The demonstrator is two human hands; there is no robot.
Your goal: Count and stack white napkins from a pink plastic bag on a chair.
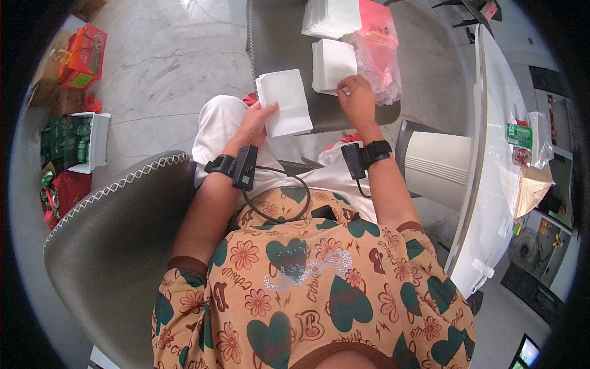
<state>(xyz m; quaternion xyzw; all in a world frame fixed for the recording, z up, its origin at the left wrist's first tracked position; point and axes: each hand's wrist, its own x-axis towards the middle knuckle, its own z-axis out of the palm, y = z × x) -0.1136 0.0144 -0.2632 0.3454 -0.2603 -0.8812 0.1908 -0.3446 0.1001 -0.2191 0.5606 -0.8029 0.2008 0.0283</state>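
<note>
My left hand [258, 121] holds a thin bundle of white paper sheets [289, 104], its thumb on top near the left edge. The bundle is raised over the near edge of a dark upholstered seat [281, 46] with pale stitching. At the lower right corner of a short stack of white paper [333, 62], the curled fingers of my right hand [357, 99] touch the paper. Whether they pinch a sheet is hidden. Farther back on the seat lies a thicker stack of white paper [329, 18]. Pink plastic packaging [379, 50] with printing lies right of both stacks.
A white table [491, 184] on the right holds a green package [519, 134] and a clear plastic bag [540, 140]. Below its edge stands a pale ribbed unit [435, 159]. A white crate [97, 143] and red box [87, 57] are left. A cable [302, 203] loops from my left wrist device.
</note>
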